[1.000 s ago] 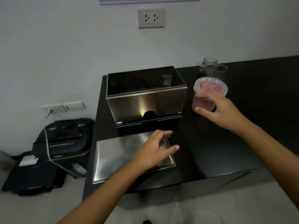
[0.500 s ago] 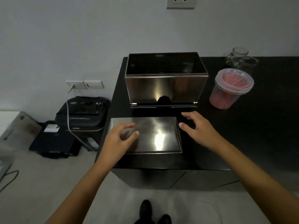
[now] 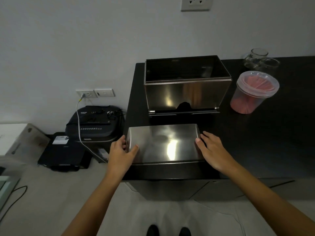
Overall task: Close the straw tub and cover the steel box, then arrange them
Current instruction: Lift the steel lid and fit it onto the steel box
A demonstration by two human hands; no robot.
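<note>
So since half a second back both hands have slid outward to the short ends of the flat rectangular brushed-steel lid (image 3: 163, 143), where before the left was resting on top of it and the right was hovering off its far corner. Now the left hand (image 3: 120, 155) is wrapped around the left end with the thumb on top and fingers curling over the edge, and the right hand (image 3: 212, 149) is pressed against the right end, fingers spread. Looks like both are clamped on the lid, though it seems to be sitting flat on the black bench (image 3: 272, 142), right at the front edge, not lifted yet. The open rectangular stainless steel box (image 3: 185, 92) stands just behind it, uncovered, and the clear round plastic tub of red straws (image 3: 252, 94) is off to the right of the box with its lid seated on it, so I'd guess the tub part is done. A couple of clear glass jars (image 3: 259, 59) sit near the wall behind the tub. What could go wrong: that lid is smooth and shiny, and a pinch from the ends alone could let it slip or tip on the way up. It's also so close to the bench edge that a fumble sends it to the floor. And if it comes down skewed on the box rim, it could jam or nudge the box back into the tub.
</note>
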